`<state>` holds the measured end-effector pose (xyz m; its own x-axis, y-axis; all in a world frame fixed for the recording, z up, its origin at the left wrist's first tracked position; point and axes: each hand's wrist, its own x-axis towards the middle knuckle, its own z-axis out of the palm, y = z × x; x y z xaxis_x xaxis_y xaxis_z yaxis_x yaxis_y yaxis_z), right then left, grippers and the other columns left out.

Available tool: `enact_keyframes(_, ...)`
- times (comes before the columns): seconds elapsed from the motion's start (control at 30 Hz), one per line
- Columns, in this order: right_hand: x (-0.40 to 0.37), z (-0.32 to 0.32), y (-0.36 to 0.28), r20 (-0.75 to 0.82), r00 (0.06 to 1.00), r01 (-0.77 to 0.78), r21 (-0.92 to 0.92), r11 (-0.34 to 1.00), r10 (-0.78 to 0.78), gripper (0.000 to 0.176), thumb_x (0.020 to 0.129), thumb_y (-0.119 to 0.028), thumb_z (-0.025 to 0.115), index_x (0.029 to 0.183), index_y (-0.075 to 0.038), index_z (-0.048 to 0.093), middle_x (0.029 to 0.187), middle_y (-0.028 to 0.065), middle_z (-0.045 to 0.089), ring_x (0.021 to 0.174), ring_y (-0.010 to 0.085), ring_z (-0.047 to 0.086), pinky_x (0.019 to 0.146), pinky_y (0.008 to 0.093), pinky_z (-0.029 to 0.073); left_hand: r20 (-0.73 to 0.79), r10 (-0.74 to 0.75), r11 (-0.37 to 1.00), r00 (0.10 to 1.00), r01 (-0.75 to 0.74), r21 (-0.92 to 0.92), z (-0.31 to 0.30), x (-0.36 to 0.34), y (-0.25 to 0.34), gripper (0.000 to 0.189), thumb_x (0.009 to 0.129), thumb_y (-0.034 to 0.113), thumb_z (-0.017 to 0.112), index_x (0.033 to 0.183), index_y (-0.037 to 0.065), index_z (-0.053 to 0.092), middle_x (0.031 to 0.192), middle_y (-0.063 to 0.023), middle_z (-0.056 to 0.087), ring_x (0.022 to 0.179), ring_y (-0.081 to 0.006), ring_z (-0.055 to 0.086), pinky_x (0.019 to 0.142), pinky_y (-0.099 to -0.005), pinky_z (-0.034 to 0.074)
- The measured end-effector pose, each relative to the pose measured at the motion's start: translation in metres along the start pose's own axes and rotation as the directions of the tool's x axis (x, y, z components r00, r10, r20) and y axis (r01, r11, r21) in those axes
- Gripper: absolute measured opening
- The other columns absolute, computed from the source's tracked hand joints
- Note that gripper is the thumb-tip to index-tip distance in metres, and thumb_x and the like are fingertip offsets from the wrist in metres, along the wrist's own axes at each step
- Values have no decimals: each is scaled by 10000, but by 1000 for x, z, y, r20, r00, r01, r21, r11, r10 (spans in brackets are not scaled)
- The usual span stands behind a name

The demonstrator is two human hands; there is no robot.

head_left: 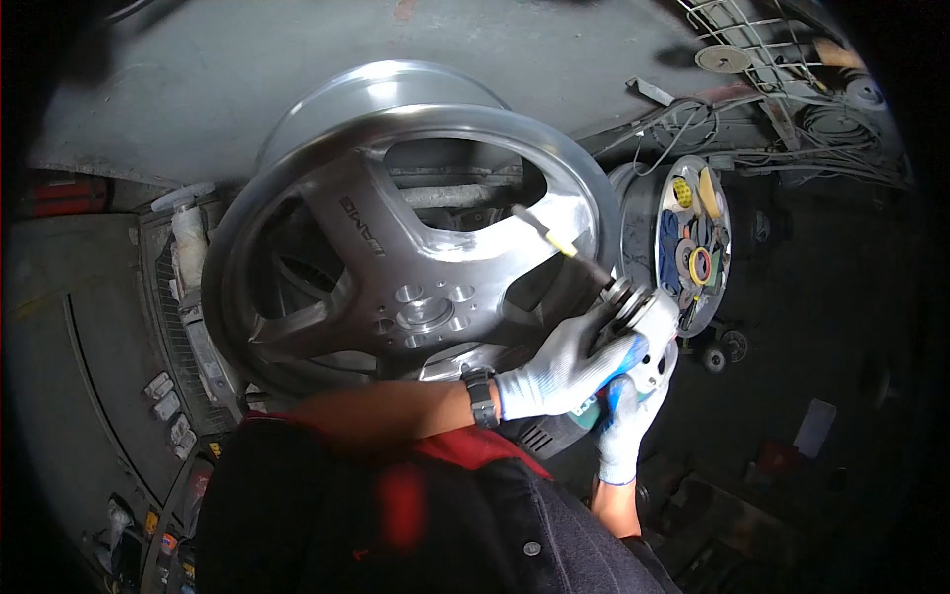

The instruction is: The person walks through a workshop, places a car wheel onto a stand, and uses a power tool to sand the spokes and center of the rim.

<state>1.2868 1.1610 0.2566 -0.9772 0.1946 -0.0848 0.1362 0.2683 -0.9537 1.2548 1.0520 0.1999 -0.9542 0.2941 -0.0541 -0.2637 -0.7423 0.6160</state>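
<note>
A large bare-metal alloy wheel faces me, its spokes brushed and shiny, with raised lettering on one spoke. My left hand, in a white and blue glove with a black watch at the wrist, is closed around the front of a power grinder with a dark and teal body. From the tool's head a long thin shaft with a yellow band reaches over the right spoke, its tip overlapping the bright metal. My right hand, gloved alike, grips the same grinder just to the right of the left hand.
Right of the wheel, a second rim holds tape rolls, cloths and small discs. Cables and a wire rack hang at the upper right. A grey panel stands behind. Small boxes lie at left.
</note>
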Motion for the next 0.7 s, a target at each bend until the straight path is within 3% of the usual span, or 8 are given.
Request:
enact_keyframes(0.1, 6, -6, 8, -78, 996, 36, -30, 999, -38, 881, 750, -260, 743, 1465, 33, 321, 1341, 128, 496, 1223, 206, 507, 1053, 344, 392, 127, -102, 994, 987, 96, 58, -2, 15, 6, 436, 983, 223, 562, 1319, -44, 483, 1159, -108, 631, 1077, -129, 548, 943, -298, 448)
enact_keyframes(0.2, 5, -5, 9, -52, 997, 58, -15, 998, -59, 884, 731, -213, 729, 1468, 38, 310, 1346, 133, 489, 1229, 214, 500, 1058, 351, 390, 90, -38, 998, 995, 33, 57, -4, 16, -3, 478, 973, 297, 606, 1291, -50, 521, 1082, -150, 687, 994, -134, 599, 891, -326, 479)
enact_keyframes(0.37, -11, 3, 7, -42, 999, 25, -54, 998, -27, 923, 659, -137, 704, 1469, 39, 297, 1347, 152, 487, 1238, 227, 495, 1050, 369, 401, 64, -15, 999, 998, 13, 32, -12, -7, -4, 469, 978, 261, 583, 1310, -55, 488, 1131, -168, 670, 1027, -147, 591, 926, -330, 472)
enact_keyframes(0.43, -19, 1, 13, 4, 997, 81, -248, 965, -83, 936, 641, -150, 737, 1456, 31, 313, 1336, 166, 498, 1228, 244, 509, 1043, 373, 409, 66, 29, 996, 997, -35, 83, -18, -16, -5, 460, 977, 233, 570, 1317, -62, 478, 1149, -170, 660, 1062, -156, 585, 954, -325, 461)
enact_keyframes(0.47, -21, 8, 11, -14, 999, 37, -166, 985, -40, 944, 620, -157, 764, 1440, 24, 333, 1314, 174, 518, 1206, 260, 531, 1038, 380, 417, 59, 63, 992, 996, -69, 102, -19, -21, -2, 466, 971, 238, 564, 1317, -62, 480, 1158, -175, 652, 1086, -177, 589, 970, -330, 453)
enact_keyframes(0.57, -26, 9, 9, 79, 995, 84, -249, 965, -67, 950, 610, -163, 782, 1431, 22, 342, 1297, 170, 536, 1182, 264, 550, 1026, 390, 431, 62, 101, 993, 993, -104, 55, -24, -32, -3, 484, 965, 264, 568, 1315, -60, 485, 1175, -177, 644, 1093, -194, 595, 975, -338, 452)
enact_keyframes(0.6, -28, 12, 11, 88, 993, 90, -192, 977, -74, 937, 601, -137, 769, 1424, 21, 351, 1286, 172, 542, 1170, 263, 559, 1018, 393, 440, 73, 59, 988, 996, -69, 139, -30, -37, -1, 500, 960, 288, 574, 1315, -53, 488, 1181, -173, 641, 1102, -211, 598, 986, -342, 447)
enact_keyframes(0.7, -30, 13, 14, 89, 993, 87, -121, 989, -76, 906, 611, -122, 738, 1420, 24, 356, 1280, 170, 544, 1167, 254, 558, 1018, 387, 439, 49, 74, 987, 996, -81, 136, -26, -39, 7, 491, 966, 282, 571, 1313, -57, 490, 1183, -168, 642, 1103, -197, 593, 986, -340, 448)
